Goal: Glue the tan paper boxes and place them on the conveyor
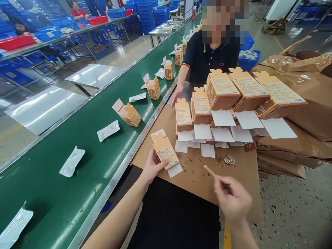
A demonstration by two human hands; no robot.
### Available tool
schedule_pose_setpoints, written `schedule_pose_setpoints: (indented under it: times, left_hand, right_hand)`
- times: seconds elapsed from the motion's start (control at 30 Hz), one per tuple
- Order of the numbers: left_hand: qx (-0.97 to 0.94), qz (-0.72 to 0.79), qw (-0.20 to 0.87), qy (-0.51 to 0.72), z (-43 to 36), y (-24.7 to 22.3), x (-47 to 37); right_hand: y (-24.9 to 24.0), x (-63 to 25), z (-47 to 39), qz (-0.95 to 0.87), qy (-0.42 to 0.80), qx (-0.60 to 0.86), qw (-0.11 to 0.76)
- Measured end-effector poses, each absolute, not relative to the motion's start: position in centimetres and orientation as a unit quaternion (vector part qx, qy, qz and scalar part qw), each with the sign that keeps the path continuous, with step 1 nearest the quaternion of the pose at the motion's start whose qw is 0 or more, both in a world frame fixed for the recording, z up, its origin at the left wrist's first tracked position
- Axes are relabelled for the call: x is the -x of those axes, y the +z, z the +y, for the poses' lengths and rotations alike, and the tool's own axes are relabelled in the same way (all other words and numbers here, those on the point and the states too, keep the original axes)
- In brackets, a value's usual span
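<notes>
My left hand grips a small tan carton with printed text, thumb across its lower front. White flaps stick out at both its upper and lower ends. My right hand, slightly blurred, pinches a thin, flat, light-brown stick pointing up and left. The stick is apart from the carton, to its right. Beyond both hands, tan cartons are piled with white flaps hanging toward me. The pile stands on a brown cardboard-covered table.
A green conveyor belt runs along the left, carrying white packets and open-topped cartons. A metal rail edges it. Across the table sits a co-worker, one hand near the pile. A small clear dish lies beside dark crumbs. Brown wrapped stacks stand right.
</notes>
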State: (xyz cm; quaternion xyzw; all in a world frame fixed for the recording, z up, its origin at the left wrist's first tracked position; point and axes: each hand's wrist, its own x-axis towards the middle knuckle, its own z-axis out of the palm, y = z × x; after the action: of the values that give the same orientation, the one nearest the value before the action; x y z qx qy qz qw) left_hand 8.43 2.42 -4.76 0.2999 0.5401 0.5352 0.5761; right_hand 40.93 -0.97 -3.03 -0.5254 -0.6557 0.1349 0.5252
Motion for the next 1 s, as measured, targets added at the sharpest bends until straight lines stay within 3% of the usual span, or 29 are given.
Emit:
schedule_pose_setpoints:
  times: [0.1,0.23,0.5,0.73,1.0]
  left_hand:
    - [-0.313,0.539,0.571,0.534,2.3,-5.1,-8.5]
    - [-0.314,0.543,0.567,0.534,2.1,-5.0,-8.8]
    - [-0.332,0.541,0.557,0.536,1.9,-4.5,-9.3]
    - [-0.451,0.591,0.427,0.514,-0.2,-6.6,-9.1]
    - [-0.514,0.632,0.387,0.432,-1.2,-5.4,-10.0]
  right_hand:
    - [-3.9,-35.1,-2.4,-0.679,0.234,0.467,0.516]
    - [-5.9,-31.5,-2.3,-0.712,0.238,0.439,0.493]
    - [-5.9,-32.5,-2.2,-0.721,0.235,0.427,0.493]
    - [-4.1,-35.8,-3.0,-0.661,0.196,0.461,0.559]
    - [-3.4,-36.2,-3.8,-0.652,0.181,0.479,0.56]
